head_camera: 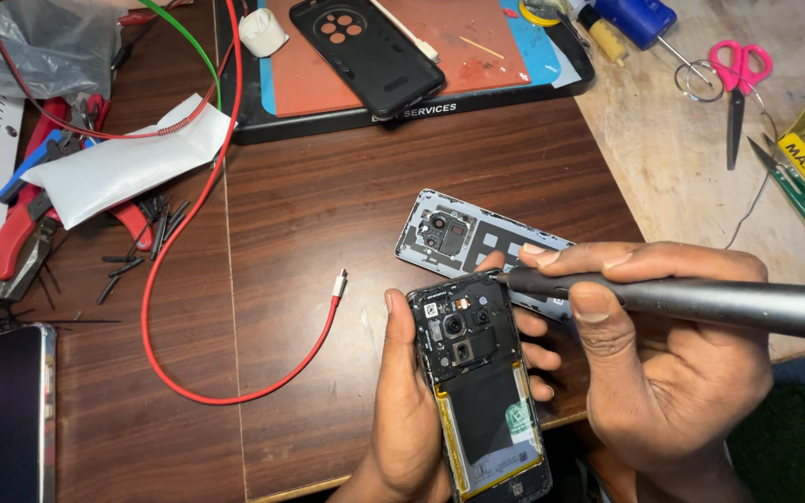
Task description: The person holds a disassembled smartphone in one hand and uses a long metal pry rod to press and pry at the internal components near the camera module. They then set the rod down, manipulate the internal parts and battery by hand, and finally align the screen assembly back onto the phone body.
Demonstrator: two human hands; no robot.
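Left hand: the left hand [409, 401] is curled around an opened phone [482, 387], thumb along its 9 o'clock edge and fingertips showing past its 3 o'clock edge, holding it above the near edge of the desk [328, 196].
Right hand: the right hand [663, 345] is closed in a pen-like grip on a grey electric screwdriver [701, 300], thumb and forefinger pinching the shaft near its front end.
Opened phone: back cover off, camera modules and dark boards at its 12 o'clock end, a black battery with a yellowish border filling the lower half; it sits at about 6 o'clock in the view.
Screwdriver: lies almost level, body running out toward 3 o'clock, tip at the phone's upper corner, at about 1 o'clock on the phone.
Back cover: a grey back cover [463, 235] lies inner side up on the desk just beyond the phone, at 12 o'clock from it, partly hidden by the right hand's fingers.
Cable: a red cable [199, 212] loops over the desk at 9 o'clock from the phone, its white plug end pointing toward 12 o'clock.
Far side: a black phone case [367, 51] rests on a work mat [477, 56] at 12 o'clock.
Tools: pink scissors [738, 84] lie at 2 o'clock; red pliers [25, 219] at 9 o'clock, partly under white paper.
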